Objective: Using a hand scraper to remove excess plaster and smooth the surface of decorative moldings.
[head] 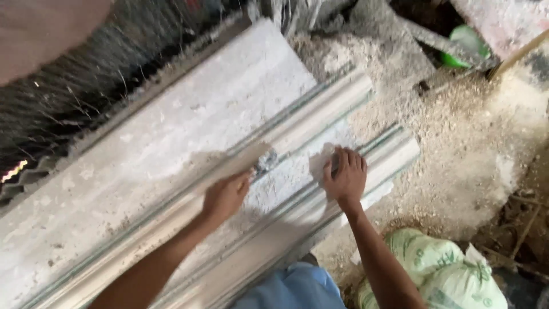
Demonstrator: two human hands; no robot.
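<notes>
At the far left lies a dark mass of wiry fibres (68, 97), and beside it a long white plaster slab (189, 120) runs diagonally from lower left to upper right. Along the slab's near edge sits a long moulded plaster strip (320, 103) with raised ridges and a shallow channel between them, its long axis on the same diagonal. The left hand (226, 197) rests on the near ridge, fingers curled together around a small grey tool (266, 163), seemingly a scraper, though it is too blurred to tell; its tip touches the wet plaster in the channel, just up and to the right of the hand. The right hand (345, 177) lies flat in the channel a little further right, fingers (350, 160) close together and pressed palm-down on the plaster, holding nothing. The two hands are near each other, the tool between them and nearer the left. To the right, the ground (457, 143) is covered in pale dust and rubble; a green sack (440, 269) sits at the lower right.
</notes>
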